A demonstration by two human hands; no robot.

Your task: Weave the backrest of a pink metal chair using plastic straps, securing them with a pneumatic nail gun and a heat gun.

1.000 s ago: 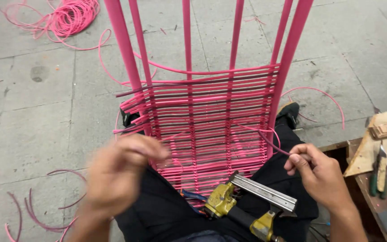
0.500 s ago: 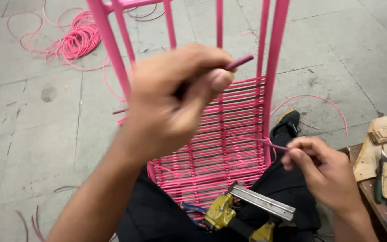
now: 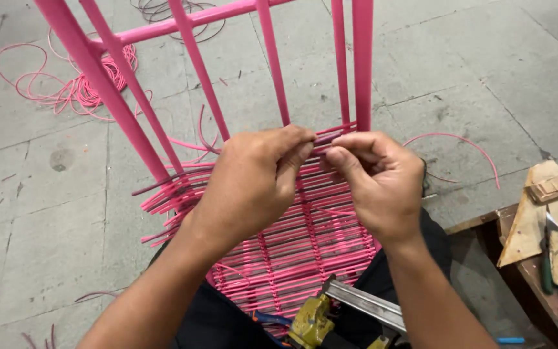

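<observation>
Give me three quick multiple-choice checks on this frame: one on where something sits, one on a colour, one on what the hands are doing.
1. Where does the loose coil of pink cord lie?
A. On the floor, upper left
B. On the wooden bench
C. Across the lap

2. What colour is the metal frame?
A. Blue
B. Pink
C. White

3. How do the hands stand?
A. Both flat on the floor
B. One holds the yellow stapler
C. Both pinch one strand together

Key: 1 A, the coil lies on concrete far left. 2 B, the bars match the weave. 3 C, the left hand and right hand meet fingertip to fingertip on a cord end.
</observation>
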